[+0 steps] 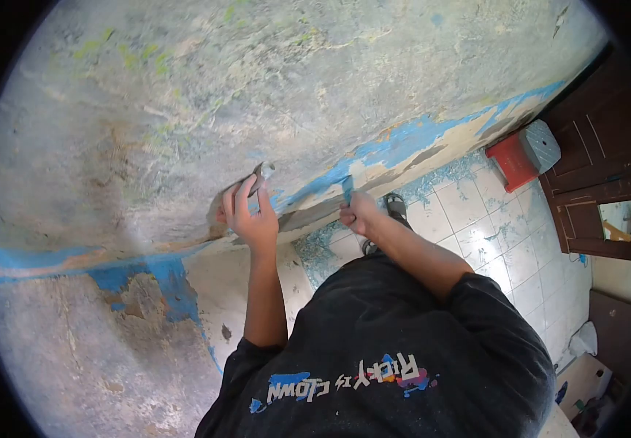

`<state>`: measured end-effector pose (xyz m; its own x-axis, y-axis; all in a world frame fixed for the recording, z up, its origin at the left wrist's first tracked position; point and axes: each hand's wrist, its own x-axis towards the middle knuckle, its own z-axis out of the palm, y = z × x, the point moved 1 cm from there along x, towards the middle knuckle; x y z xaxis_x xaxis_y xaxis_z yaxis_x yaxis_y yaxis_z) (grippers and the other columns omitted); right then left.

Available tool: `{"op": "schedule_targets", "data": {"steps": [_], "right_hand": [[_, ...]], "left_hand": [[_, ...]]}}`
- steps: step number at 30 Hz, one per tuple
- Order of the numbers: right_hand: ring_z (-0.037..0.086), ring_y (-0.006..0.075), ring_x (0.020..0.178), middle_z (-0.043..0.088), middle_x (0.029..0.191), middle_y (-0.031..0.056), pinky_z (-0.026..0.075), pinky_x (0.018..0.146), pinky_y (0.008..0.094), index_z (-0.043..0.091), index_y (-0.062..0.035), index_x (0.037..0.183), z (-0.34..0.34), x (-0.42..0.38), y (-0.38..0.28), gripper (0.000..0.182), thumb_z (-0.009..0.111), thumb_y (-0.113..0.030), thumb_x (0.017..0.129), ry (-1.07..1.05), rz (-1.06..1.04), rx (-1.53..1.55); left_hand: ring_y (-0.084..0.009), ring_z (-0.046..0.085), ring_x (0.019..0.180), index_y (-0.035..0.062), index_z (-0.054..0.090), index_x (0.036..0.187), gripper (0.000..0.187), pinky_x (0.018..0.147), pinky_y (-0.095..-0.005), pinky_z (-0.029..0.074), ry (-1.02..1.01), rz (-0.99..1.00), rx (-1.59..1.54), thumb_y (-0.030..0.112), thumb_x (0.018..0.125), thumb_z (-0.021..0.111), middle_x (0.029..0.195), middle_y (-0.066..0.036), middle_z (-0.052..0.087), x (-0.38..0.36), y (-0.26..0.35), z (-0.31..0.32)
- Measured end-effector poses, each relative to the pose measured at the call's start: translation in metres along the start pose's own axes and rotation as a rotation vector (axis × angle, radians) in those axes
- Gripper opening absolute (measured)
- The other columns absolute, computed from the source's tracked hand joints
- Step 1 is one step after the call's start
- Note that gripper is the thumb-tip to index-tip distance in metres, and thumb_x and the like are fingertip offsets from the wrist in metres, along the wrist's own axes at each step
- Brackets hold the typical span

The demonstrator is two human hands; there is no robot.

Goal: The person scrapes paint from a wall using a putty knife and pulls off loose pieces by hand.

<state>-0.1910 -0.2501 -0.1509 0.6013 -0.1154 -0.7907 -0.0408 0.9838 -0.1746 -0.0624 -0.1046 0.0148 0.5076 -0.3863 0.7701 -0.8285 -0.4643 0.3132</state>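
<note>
Both my hands are up against a worn wall point(272, 95) with a band of peeling blue paint point(410, 139). My right hand point(361, 213) is closed round a flat blue scraper point(348, 188), whose far end meets the lower edge of the painted band. To its left, my left hand point(248, 212) is raised at the wall, fingers bent about a small grey, crumpled-looking piece point(264, 172). What that piece is cannot be made out. Bare plaster and pale patches show around the blue strip.
Blue paint flakes point(318, 255) litter the white tiled floor point(487, 233). A red and grey stool point(513, 162) stands beside a dark wooden cabinet point(593, 146) at the right. My sandalled foot point(396, 206) is close to the wall's base.
</note>
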Motion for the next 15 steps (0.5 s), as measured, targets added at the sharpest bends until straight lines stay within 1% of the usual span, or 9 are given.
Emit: {"op": "schedule_targets", "data": {"steps": [1,2,5,8,11,14,15], "right_hand": [[0.033,0.0091,0.050,0.043,0.078,0.0033,0.025,0.040,0.0242,0.038,-0.0142,0.101,0.010,-0.019,0.005,0.015,0.037,-0.027,0.108,-0.028,0.042,0.022],[0.033,0.0094,0.050,0.043,0.080,0.0041,0.026,0.040,0.0243,0.038,-0.0145,0.106,0.018,-0.035,0.011,0.013,0.038,-0.027,0.108,-0.070,0.030,0.023],[0.034,0.0100,0.051,0.044,0.082,0.0051,0.026,0.041,0.0243,0.037,-0.0157,0.111,0.022,-0.034,0.019,0.012,0.038,-0.028,0.108,-0.019,-0.047,-0.016],[0.034,0.0103,0.052,0.045,0.083,0.0061,0.027,0.042,0.0245,0.036,-0.0165,0.115,0.018,-0.026,0.020,0.012,0.039,-0.027,0.108,0.091,-0.097,-0.069],[0.035,0.0102,0.053,0.045,0.084,0.0068,0.027,0.042,0.0256,0.036,-0.0162,0.117,0.036,-0.058,0.019,0.013,0.038,-0.026,0.108,0.000,-0.125,-0.097],[0.034,0.0104,0.052,0.045,0.083,0.0069,0.027,0.042,0.0263,0.036,-0.0171,0.118,0.021,-0.025,0.025,0.014,0.039,-0.027,0.108,0.087,-0.182,-0.097],[0.034,0.0104,0.052,0.045,0.083,0.0067,0.027,0.043,0.0263,0.036,-0.0174,0.118,0.020,-0.030,0.021,0.014,0.039,-0.027,0.108,0.090,-0.163,-0.082]], "left_hand": [[-0.0214,0.064,0.099,0.0163,0.075,0.107,0.027,0.094,-0.0405,0.034,-0.012,-0.004,0.014,0.011,0.081,0.080,0.105,-0.001,0.069,-0.001,-0.001,0.000],[-0.0226,0.064,0.099,0.0154,0.074,0.107,0.026,0.094,-0.0406,0.034,-0.011,0.005,0.035,0.011,0.082,0.080,0.105,-0.002,0.069,-0.002,0.000,0.000],[-0.0252,0.063,0.101,0.0133,0.073,0.108,0.025,0.095,-0.0410,0.036,-0.006,0.008,0.064,0.012,0.083,0.080,0.105,-0.004,0.068,-0.001,0.005,0.001],[-0.0262,0.062,0.102,0.0131,0.073,0.107,0.024,0.095,-0.0418,0.037,-0.029,0.003,0.059,0.013,0.083,0.080,0.105,-0.004,0.068,0.001,0.005,-0.002],[-0.0262,0.062,0.102,0.0133,0.073,0.107,0.024,0.096,-0.0420,0.036,-0.042,0.024,0.079,0.012,0.083,0.079,0.106,-0.005,0.068,0.002,0.003,-0.003],[-0.0255,0.063,0.101,0.0138,0.074,0.106,0.023,0.096,-0.0417,0.035,-0.030,0.005,0.055,0.011,0.084,0.079,0.106,-0.005,0.067,0.001,0.007,-0.002],[-0.0253,0.063,0.101,0.0138,0.074,0.106,0.023,0.096,-0.0419,0.035,-0.030,-0.006,0.043,0.011,0.084,0.079,0.106,-0.005,0.067,-0.001,0.006,-0.002]]}}
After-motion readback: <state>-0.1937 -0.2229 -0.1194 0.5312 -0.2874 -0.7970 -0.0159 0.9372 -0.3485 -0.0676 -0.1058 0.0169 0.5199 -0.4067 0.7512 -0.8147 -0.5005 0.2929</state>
